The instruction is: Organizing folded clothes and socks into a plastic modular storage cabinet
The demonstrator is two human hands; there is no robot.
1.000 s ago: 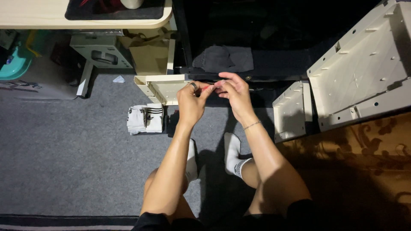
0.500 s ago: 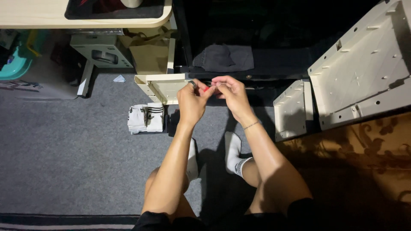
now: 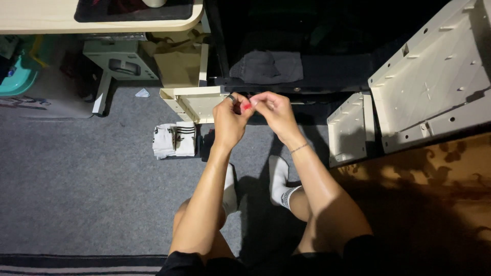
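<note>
2 bare hands, left hand (image 3: 228, 120) and right hand (image 3: 273, 110), pinch 1 small red piece (image 3: 246, 107) together.

Grey carpet (image 3: 76, 194), beige desk edge (image 3: 41, 23), dark cabinet interior (image 3: 327, 30), dim rm light.

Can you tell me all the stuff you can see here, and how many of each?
small red thing: one, red, pinched between both hands; too small to tell what it is
folded socks: a few pairs, white with black stripes, on the grey carpet, left of the hands
plastic panels: two, cream, leaning at the right
plastic drawer piece: one, cream, just behind the left hand
dark cloth: one, grey-black, in the dark opening ahead
table: one, pale wood, top left
basin: one, teal, far left
patterned rug: one, brown, at the right
left hand: one, wears a ring
right hand: one, bracelet on the wrist
feet: two, in white socks
</note>
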